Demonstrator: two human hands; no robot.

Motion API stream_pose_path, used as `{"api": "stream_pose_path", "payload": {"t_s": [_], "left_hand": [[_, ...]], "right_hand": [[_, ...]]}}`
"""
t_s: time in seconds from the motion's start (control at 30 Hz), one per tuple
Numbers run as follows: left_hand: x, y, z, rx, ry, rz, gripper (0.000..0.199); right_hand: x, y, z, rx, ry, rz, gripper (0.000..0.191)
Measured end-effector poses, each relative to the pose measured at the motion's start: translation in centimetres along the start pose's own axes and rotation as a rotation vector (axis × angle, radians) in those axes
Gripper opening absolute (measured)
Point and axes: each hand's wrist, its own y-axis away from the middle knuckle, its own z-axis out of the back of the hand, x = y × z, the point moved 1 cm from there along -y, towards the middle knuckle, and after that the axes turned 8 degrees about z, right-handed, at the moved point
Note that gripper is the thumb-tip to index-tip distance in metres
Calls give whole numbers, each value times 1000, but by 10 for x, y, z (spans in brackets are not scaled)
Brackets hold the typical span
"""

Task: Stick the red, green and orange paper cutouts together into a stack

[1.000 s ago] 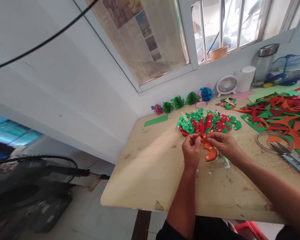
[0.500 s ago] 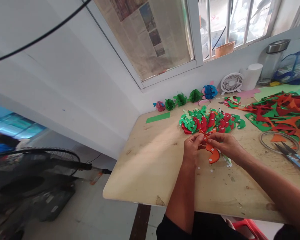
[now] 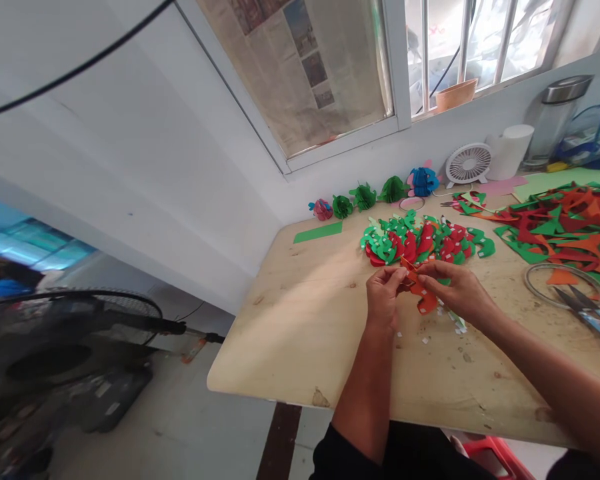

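Note:
My left hand (image 3: 383,297) is closed in a pinch on the upper end of an orange paper cutout (image 3: 427,304), just above the table. My right hand (image 3: 453,287) has its thumb and fingers closed on the same piece from the right and covers part of it. The cutout is curved and carries small white squares. Right behind my hands lies a pile of curved green and red paper cutouts (image 3: 397,245), many with white squares on them. Small white paper bits (image 3: 425,341) lie on the wooden table (image 3: 300,340) below my hands.
To the right are a heap of red, orange and green paper scraps (image 3: 575,220), a metal ring (image 3: 535,291) and scissors (image 3: 587,313). Along the wall stand folded paper figures (image 3: 364,197), a small white fan (image 3: 469,164) and a glass bottle (image 3: 553,123). A green strip (image 3: 318,233) lies at the left.
My right hand's fingers have shifted over the orange cutout, and less of its lower curve shows. The left hand keeps its pinch. The whole view has moved slightly.

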Motion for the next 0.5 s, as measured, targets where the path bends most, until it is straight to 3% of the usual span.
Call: {"api": "stream_pose_path", "payload": {"t_s": [0.13, 0.3, 0.5], "left_hand": [[-1, 0, -1, -79, -46, -131, 23], [-2, 6, -7, -108, -103, -245, 20], [-1, 11, -10, -71, -163, -239, 15]], "right_hand": [[11, 3, 5, -218, 164, 159, 16], [17, 6, -2, -18, 115, 181, 14], [6, 5, -5, 6, 42, 62, 18]]}}
